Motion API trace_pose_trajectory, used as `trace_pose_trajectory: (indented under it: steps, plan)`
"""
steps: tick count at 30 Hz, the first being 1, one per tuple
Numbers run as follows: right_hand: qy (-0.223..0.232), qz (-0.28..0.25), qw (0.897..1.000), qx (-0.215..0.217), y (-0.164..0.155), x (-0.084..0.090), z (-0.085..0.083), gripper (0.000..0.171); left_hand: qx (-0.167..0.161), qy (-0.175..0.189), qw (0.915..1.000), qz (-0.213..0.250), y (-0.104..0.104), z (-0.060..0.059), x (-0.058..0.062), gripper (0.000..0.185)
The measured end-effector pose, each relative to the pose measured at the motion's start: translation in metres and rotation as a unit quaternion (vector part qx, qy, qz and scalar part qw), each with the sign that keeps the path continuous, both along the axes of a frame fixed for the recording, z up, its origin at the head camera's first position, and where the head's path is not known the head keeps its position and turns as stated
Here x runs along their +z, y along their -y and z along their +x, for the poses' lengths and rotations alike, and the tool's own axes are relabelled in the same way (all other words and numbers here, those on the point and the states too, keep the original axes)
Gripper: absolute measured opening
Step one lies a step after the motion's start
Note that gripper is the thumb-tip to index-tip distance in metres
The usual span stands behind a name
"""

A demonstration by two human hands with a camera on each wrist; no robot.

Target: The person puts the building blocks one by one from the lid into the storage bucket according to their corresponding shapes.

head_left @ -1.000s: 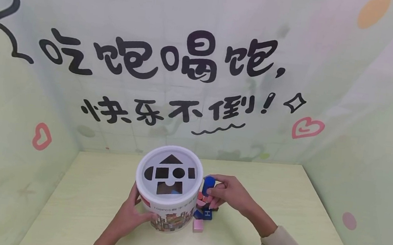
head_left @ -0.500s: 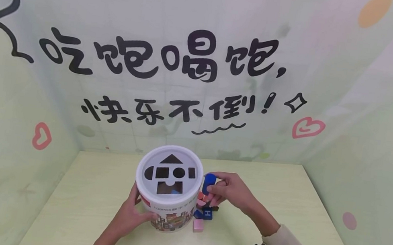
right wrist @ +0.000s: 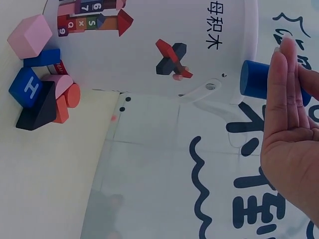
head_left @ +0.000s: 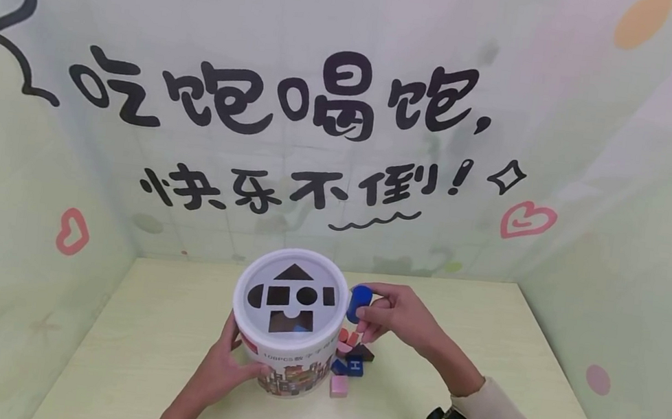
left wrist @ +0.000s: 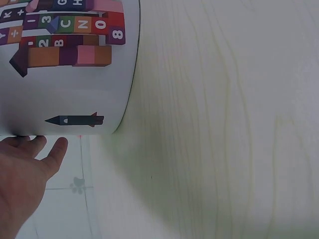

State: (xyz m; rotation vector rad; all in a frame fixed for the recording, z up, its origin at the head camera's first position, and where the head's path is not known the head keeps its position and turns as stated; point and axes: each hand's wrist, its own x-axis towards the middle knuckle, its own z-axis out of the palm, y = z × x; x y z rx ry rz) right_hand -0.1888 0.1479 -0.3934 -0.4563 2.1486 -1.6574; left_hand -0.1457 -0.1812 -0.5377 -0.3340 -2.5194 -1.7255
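Note:
In the head view, my left hand point(head_left: 225, 366) holds the left side of a white toy-block bucket point(head_left: 285, 356), thumb across its front and fingers at its far left. The bucket's lid point(head_left: 249, 317) has cut-out holes: a triangle, a half-round, squarish ones, a circle and an arch. Just right of the rim, my right hand point(head_left: 399, 313) pinches a blue cylinder block point(head_left: 359, 304), which stands slightly tilted. The right wrist view has this blue cylinder point(right wrist: 254, 79) beside the bucket's rim, partly hidden by the fingers.
Several loose blocks lie against the bucket's right foot: a pink cube point(head_left: 338, 386), a blue block with an H point(head_left: 355, 365), a dark triangle point(head_left: 364, 352) and small orange pieces. The pale wooden table point(head_left: 412, 412) is enclosed by printed walls point(head_left: 259, 7).
My right hand has lifted the blue cylinder slightly, up away from the loose blocks, and its tilt has changed a little. The left hand and the bucket stay where they were.

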Motion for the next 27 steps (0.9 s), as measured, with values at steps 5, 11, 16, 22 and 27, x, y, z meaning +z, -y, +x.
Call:
trace_pose_trajectory:
  steps: [5,11,16,22,27]
  plan:
    - [0.003,-0.005,1.000,0.001,0.002,0.002,0.001,0.038,0.005,0.004,1.0000,-0.002,-0.001,0.000,0.000,0.125]
    - [0.002,-0.004,1.000,-0.002,0.003,0.003,0.002,0.040,0.010,0.012,0.9999,0.000,-0.001,0.000,-0.001,0.125]
    - [0.000,-0.020,1.000,0.004,0.005,0.006,0.003,0.040,0.007,0.008,0.9999,0.000,-0.001,0.001,0.001,0.125]
    - [0.003,-0.030,0.999,0.018,0.011,0.007,0.001,0.043,0.001,0.004,1.0000,0.005,0.000,0.000,0.001,0.123]
    - [0.007,-0.035,0.999,0.026,0.019,0.006,-0.001,0.045,-0.002,0.005,1.0000,0.004,0.001,0.000,0.000,0.125]
